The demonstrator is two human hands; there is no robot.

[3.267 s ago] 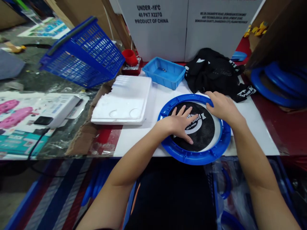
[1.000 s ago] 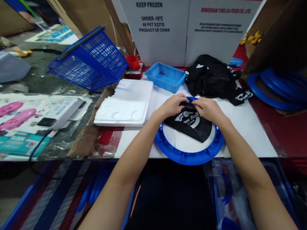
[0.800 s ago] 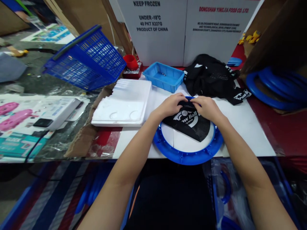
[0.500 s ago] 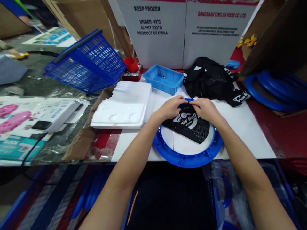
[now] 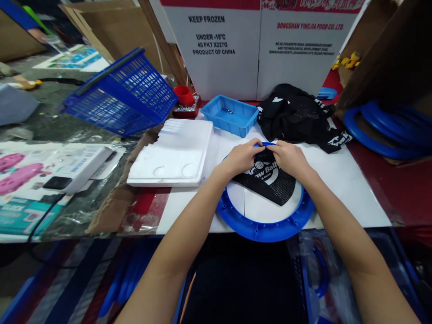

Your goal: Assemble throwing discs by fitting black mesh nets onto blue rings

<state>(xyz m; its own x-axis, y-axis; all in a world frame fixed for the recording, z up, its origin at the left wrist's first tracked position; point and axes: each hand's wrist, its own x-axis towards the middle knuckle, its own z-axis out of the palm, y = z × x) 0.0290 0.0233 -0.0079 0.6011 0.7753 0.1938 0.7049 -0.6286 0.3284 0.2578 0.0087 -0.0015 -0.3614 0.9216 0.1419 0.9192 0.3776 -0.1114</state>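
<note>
A blue plastic ring [image 5: 266,231] lies on the white board at the table's front edge. Black mesh fabric [image 5: 270,180] with white lettering hangs across the upper part of its opening. At the ring's far side, my left hand [image 5: 243,157] pinches the edge of the mesh against the rim. Close beside it, my right hand [image 5: 290,157] pinches the same edge, the two thumbs nearly meeting. The fingertips partly cover the rim there, so how the fabric sits on it is hidden.
Behind the ring stand a light-blue tray [image 5: 229,118] and a heap of black mesh [image 5: 293,112]. White foam [image 5: 172,155] lies left, near a tilted blue basket [image 5: 124,92]. More blue rings [image 5: 381,130] are stacked at right. A large white carton [image 5: 229,72] closes off the back.
The whole scene sits slightly lower as the head view shifts. Both hands stay at the ring's far rim on the mesh, with only slight finger movement.
</note>
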